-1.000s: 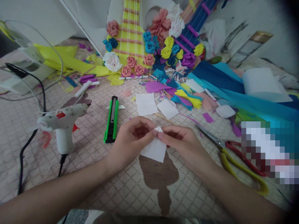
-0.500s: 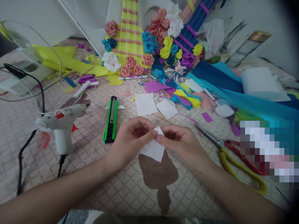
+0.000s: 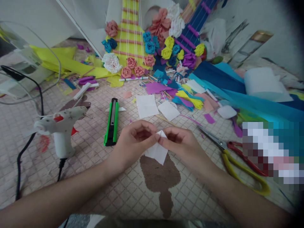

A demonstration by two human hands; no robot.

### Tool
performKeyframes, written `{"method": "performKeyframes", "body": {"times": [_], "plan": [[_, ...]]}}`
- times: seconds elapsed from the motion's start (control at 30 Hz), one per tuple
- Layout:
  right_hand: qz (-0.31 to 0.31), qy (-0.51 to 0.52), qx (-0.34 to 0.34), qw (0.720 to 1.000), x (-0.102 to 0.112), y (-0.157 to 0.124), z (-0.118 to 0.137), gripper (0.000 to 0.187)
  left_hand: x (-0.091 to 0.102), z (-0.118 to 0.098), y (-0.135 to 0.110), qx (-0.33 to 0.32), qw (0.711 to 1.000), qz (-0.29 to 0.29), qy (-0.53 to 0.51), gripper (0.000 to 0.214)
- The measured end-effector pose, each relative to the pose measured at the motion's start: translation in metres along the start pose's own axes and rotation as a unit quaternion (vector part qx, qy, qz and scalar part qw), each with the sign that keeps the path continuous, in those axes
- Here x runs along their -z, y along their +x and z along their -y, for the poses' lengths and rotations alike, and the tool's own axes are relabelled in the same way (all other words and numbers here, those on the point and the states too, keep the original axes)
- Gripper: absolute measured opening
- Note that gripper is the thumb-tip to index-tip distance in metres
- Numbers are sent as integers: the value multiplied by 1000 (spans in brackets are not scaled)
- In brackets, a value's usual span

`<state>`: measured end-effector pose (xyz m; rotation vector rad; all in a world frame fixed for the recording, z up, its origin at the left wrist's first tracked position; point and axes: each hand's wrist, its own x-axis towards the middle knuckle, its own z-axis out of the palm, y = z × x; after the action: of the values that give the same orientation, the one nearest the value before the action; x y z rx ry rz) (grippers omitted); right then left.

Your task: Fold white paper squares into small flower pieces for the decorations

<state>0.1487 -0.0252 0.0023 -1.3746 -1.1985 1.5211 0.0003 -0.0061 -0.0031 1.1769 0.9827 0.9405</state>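
Note:
Between my two hands is a small white piece of paper (image 3: 158,153), its upper corner pinched and partly folded, its lower corner pointing down. My left hand (image 3: 136,138) grips it at the upper left with thumb and curled fingers. From the right, my right hand (image 3: 180,142) pinches the same corner, the two thumbs nearly meeting. Just beyond my hands lie a white paper square (image 3: 146,106) and a second white paper piece (image 3: 168,109). A green utility knife (image 3: 111,123) rests left of my left hand.
A white hot glue gun (image 3: 62,128) with a black cord stands at left. Scissors (image 3: 242,158) with red and yellow handles lie at right. Behind are paper scraps (image 3: 158,88), a yellow flower-trimmed guitar shape (image 3: 130,34), a blue one (image 3: 201,22) and a white paper roll (image 3: 260,84).
The whole view has shifted slightly, so the table things appear a little further left. My hands keep the same pinch on the paper, with barely any movement.

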Motion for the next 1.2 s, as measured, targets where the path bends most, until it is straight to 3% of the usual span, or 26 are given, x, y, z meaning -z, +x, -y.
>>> {"method": "performKeyframes", "body": {"times": [0.37,0.57,1.2], "plan": [[4,40,-7,999,1,0,-1,7,0,-8,-2,33,998,22,41,8],[4,57,-3,998,1,1,-3,8,1,-4,-2,1,998,5,56,6],[24,-3,-9,1000,1,-1,0,13,1,-3,-1,-15,997,25,73,8]]}}
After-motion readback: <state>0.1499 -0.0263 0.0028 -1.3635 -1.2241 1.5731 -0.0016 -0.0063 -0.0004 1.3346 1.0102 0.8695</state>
